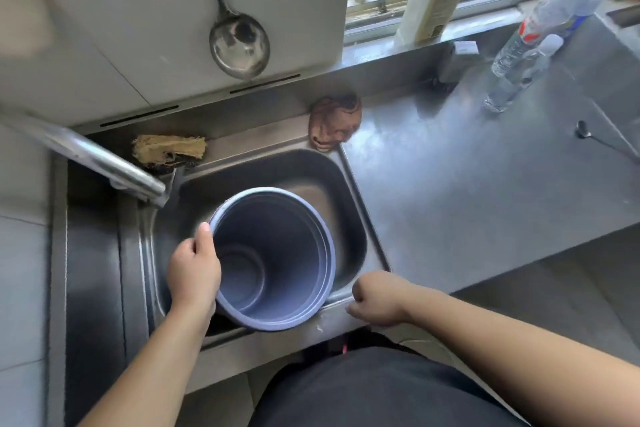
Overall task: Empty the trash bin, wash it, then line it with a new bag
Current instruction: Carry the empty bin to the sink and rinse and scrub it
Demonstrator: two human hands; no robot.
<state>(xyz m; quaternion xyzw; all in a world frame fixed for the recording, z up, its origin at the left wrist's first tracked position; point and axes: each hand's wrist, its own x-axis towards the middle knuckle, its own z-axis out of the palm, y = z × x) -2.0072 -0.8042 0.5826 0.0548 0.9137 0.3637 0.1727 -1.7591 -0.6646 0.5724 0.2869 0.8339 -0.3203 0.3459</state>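
Steel counter [467, 184] carries bottles [519, 73], rag [334, 121], spoon [585, 132].

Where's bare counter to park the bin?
Free: steel counter right of the sink, between brown rag and front edge. Crowded: back right by clear bottles; ledge behind the sink holds a scrubber; blue bin fills the basin.

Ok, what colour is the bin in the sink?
The bin is a muted blue-grey, inside and rim, seen in the head view.
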